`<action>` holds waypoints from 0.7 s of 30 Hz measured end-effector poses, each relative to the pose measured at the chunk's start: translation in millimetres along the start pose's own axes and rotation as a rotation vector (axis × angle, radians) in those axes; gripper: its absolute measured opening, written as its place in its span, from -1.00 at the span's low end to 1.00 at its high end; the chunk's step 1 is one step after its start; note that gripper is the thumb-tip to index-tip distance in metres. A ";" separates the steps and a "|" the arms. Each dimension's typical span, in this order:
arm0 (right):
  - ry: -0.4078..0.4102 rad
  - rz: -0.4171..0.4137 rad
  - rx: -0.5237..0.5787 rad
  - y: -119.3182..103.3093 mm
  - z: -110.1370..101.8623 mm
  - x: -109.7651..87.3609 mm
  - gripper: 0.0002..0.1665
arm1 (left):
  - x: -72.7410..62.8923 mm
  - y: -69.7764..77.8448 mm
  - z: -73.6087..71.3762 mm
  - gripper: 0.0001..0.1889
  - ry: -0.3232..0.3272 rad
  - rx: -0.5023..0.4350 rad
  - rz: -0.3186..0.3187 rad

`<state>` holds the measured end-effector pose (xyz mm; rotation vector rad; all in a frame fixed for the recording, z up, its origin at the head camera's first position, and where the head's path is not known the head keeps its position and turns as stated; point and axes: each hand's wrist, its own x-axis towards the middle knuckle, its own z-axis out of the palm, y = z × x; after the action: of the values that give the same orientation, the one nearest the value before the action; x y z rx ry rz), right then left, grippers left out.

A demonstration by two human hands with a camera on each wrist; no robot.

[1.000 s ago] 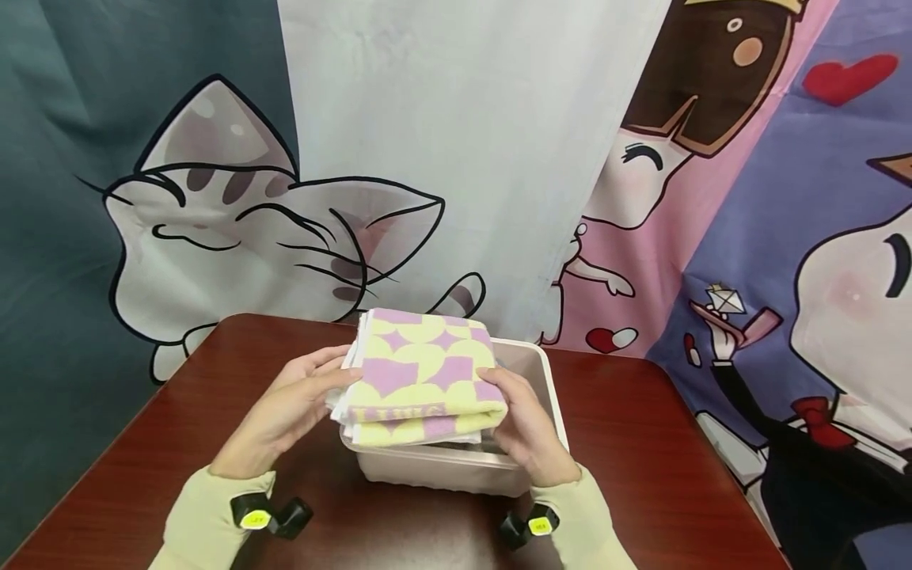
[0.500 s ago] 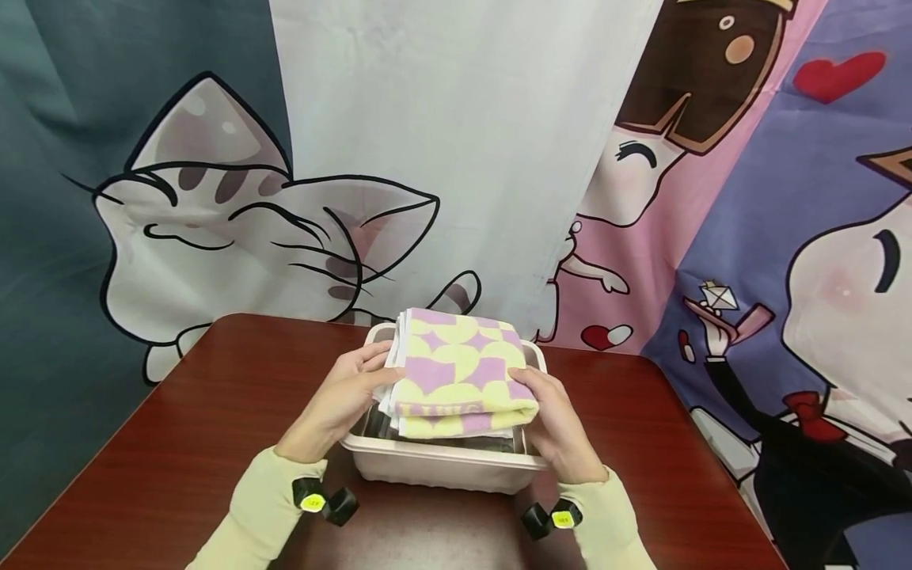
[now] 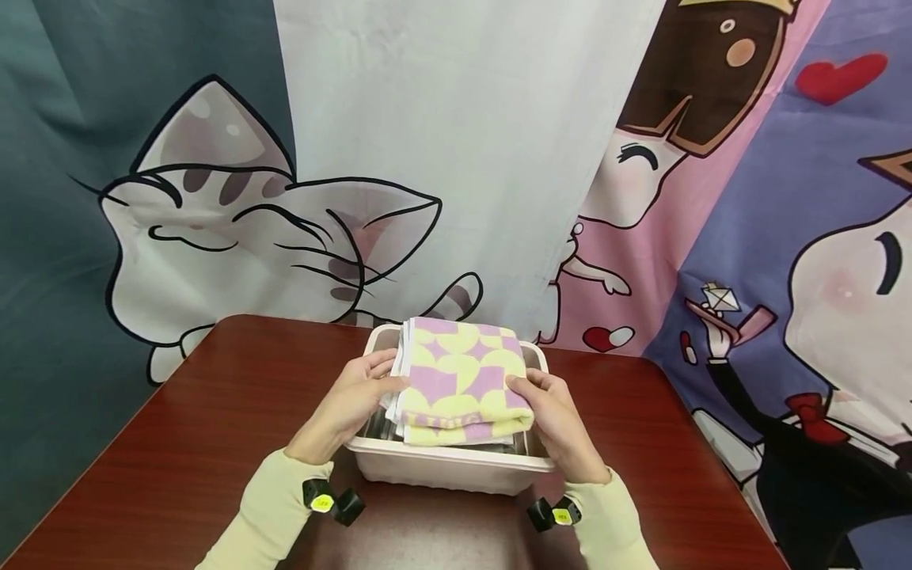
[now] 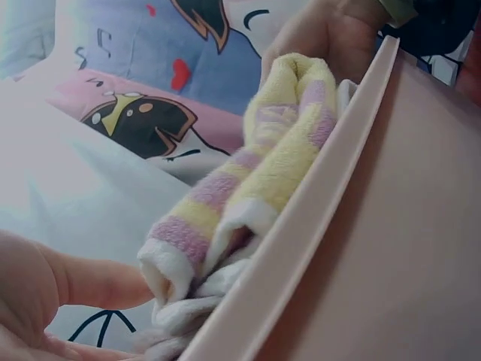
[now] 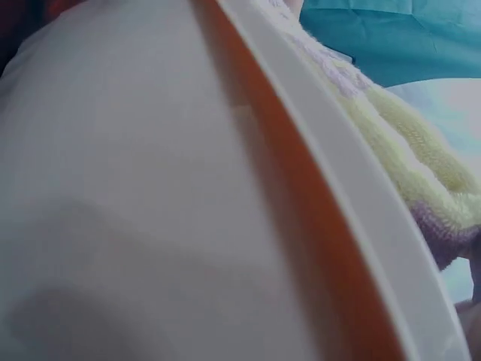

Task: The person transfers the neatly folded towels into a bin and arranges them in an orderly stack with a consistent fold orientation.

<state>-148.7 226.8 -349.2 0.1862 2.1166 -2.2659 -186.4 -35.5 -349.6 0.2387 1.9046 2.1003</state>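
Observation:
A folded towel [image 3: 463,372] in yellow and lilac, with white edges, lies on top of white folded cloth [image 3: 394,404] at the opening of a white plastic bin [image 3: 442,469]. My left hand [image 3: 352,401] holds the stack's left side, thumb on the towel's edge and fingers lower down. On the other side my right hand [image 3: 559,416] grips the towel's right side, thumb on top. In the left wrist view the towel [image 4: 248,173] shows its folds just past the bin's rim [image 4: 323,203]. The bin wall [image 5: 150,188] fills most of the right wrist view.
The bin stands on a dark red-brown wooden table [image 3: 235,412]. Behind the table hangs a cartoon-printed curtain [image 3: 484,142]. Dark contents show inside the bin below the cloth. Each sleeve carries a small black wrist device [image 3: 331,503].
Both hands have moved right with the towel, from over the bin's left side to over its middle. In the last half second the towel has lowered slightly toward the bin.

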 end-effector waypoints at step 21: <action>0.028 -0.198 -0.962 -0.5 2.3 -7.7 -0.32 | -4.1 -2.3 -1.4 -0.59 -0.139 0.401 -0.055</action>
<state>-141.3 224.1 -347.7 -0.0333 3.0325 -1.0576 -182.6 -38.0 -351.8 0.4006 2.2010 1.6046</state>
